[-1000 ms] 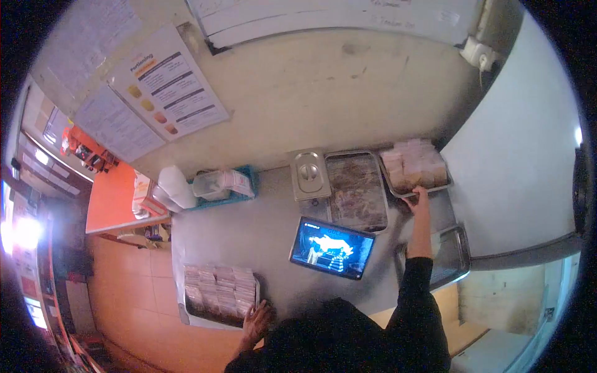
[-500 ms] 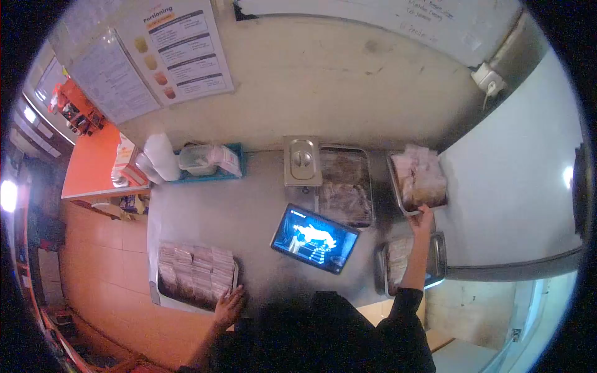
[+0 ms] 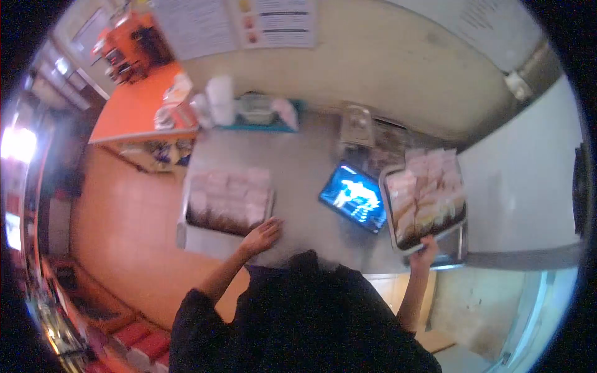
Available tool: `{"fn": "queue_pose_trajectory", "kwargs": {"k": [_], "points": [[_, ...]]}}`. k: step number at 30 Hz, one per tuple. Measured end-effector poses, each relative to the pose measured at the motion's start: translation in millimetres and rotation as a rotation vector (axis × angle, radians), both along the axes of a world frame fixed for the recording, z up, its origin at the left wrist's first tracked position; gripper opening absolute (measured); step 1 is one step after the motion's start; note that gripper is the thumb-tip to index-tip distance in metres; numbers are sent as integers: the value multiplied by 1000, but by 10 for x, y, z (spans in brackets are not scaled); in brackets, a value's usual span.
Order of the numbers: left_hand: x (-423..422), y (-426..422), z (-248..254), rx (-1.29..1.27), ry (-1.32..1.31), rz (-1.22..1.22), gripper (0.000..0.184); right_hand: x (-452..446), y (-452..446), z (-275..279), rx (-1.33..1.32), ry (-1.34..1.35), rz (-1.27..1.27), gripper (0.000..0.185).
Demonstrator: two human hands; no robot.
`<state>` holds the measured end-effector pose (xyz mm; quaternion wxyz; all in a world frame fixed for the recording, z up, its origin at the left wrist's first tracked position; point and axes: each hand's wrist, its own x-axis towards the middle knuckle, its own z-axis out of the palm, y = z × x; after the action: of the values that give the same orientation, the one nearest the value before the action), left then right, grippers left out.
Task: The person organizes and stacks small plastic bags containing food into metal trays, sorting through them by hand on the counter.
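My right hand grips the near rim of a metal tray heaped with wrapped pinkish packets. This tray is tilted and overlaps another metal tray, most of which it hides. My left hand is open, fingers stretched out and holding nothing, by the near right corner of the left tray. Rows of similar wrapped packets fill that left tray. Between the two hands a tablet with a lit blue screen lies on the steel table; the right tray's edge comes close to it.
Behind the tablet are a lidded steel container and a further tray of packets, both blurred. A teal tray with a tub stands at the back left, beside white containers. An orange counter adjoins the left; a white panel borders the right.
My right hand has drawn its tray towards me, over the near tray. My left hand has eased off the left tray's corner. The camera view has swung, shifting the scene.
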<state>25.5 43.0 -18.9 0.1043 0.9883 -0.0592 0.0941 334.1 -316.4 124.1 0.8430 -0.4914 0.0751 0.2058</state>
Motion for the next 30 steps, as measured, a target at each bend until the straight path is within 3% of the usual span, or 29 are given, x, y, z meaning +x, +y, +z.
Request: {"fn": "queue_pose_trajectory", "kwargs": {"k": [2, 5, 6, 9, 11, 12, 13, 14, 15, 17, 19, 20, 22, 23, 24, 25, 27, 28, 30], "points": [[59, 65, 210, 81, -99, -57, 33, -252, -201, -578, -11, -21, -6, 8], [161, 272, -102, 217, -88, -81, 33, -1049, 312, -283, -54, 64, -79, 11], [210, 333, -206, 259, -87, -96, 33, -1161, 219, -488, -9, 73, 36, 10], [303, 459, -181, 60, -154, -31, 29, -1682, 476, -561, -19, 146, 85, 8], [159, 383, 263, -18, -219, 1, 29, -1965, 546, -634, -47, 177, 141, 8], [98, 363, 396, -95, -286, 32, 29, -2068, 581, -868, 13, 201, 164, 12], [-28, 367, 332, -100, -289, 23, 29, -2216, 700, -690, -54, 247, 221, 18], [-250, 350, 267, -140, -296, 225, 31, -2371, 816, -505, -121, 298, 272, 23], [-462, 365, 201, -179, -294, 421, 33, -2468, 801, -703, -120, 301, 251, 23], [-807, 359, 529, -325, -388, 963, 32, -2681, 723, -1330, -120, 325, 273, 18], [-1073, 523, 340, -704, -765, 1380, 31, -2929, 719, -1557, -175, 365, 238, 19], [-1181, 612, 277, -719, -752, 1368, 31, -3030, 739, -1632, -217, 393, 240, 21], [-1344, 836, 317, -1659, -341, 1299, 38, -3293, 1059, -1398, -159, 255, 79, 18], [-1355, 970, 57, -1809, -283, 1112, 45, -3400, 1180, -1112, -152, 312, 81, 17], [-1341, 1027, -54, -1808, -269, 1098, 45, -3494, 1244, -978, -144, 365, 82, 16], [-1297, 1060, -99, -1897, -270, 977, 45, -3570, 1187, -1189, -140, 365, 66, 16], [-1242, 1117, -131, -1984, -250, 842, 46, -3712, 1103, -1554, -343, -12, 228, 16], [-1226, 1132, -116, -1861, -243, 822, 44, -3761, 1188, -1452, -412, -136, 269, 17], [-1170, 1150, -95, -1737, -213, 798, 43, -3828, 1371, -1219, -175, 455, 144, 11]]}}
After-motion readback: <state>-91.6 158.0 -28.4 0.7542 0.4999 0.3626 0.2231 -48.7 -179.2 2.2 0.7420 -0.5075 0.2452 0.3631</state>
